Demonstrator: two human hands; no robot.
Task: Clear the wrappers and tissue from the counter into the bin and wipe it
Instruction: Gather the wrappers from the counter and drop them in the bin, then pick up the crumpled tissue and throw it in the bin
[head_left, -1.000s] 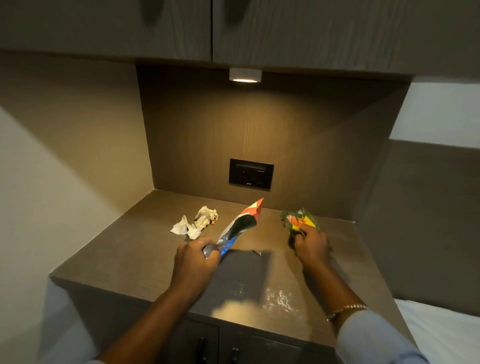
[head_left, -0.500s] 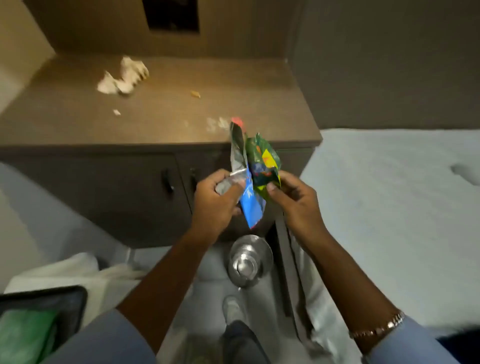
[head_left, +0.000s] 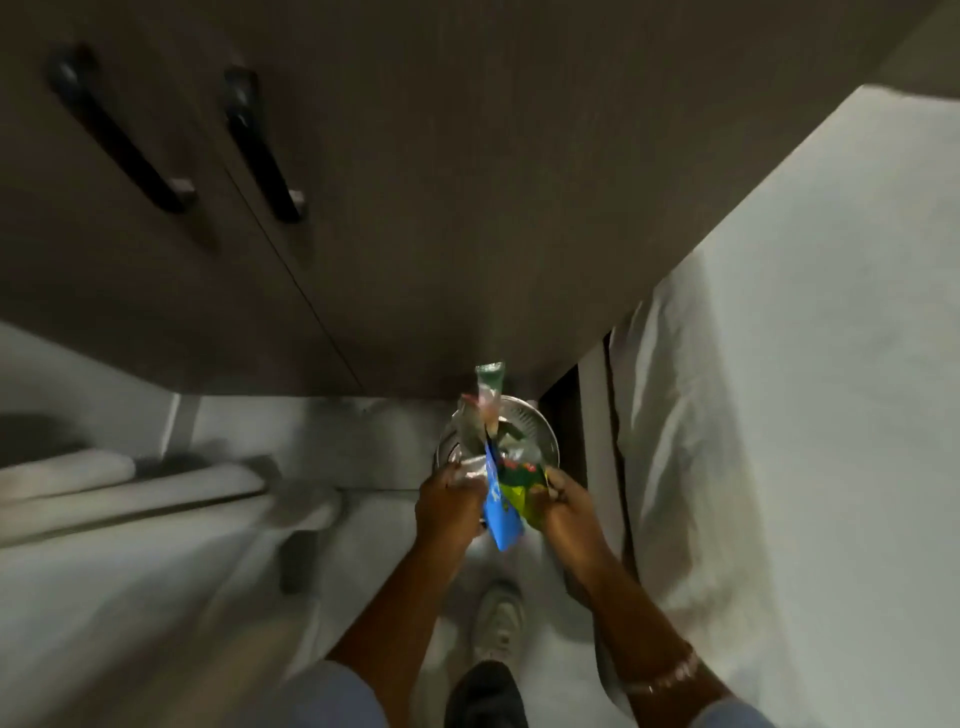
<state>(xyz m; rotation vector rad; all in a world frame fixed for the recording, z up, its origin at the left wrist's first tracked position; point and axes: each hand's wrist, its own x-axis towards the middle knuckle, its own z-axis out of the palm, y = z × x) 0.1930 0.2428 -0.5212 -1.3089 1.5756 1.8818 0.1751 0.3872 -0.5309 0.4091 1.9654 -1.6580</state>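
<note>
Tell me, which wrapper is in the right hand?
The green and yellow wrapper is in the right hand; the blue and silver wrapper is in the left hand.

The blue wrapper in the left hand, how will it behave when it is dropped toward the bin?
The blue wrapper looks thin and crumpled in the left hand, so it is probably floppy and very light. Its shiny foil side suggests it may slip easily. It could flutter and miss the bin, though this sits right below.
</note>
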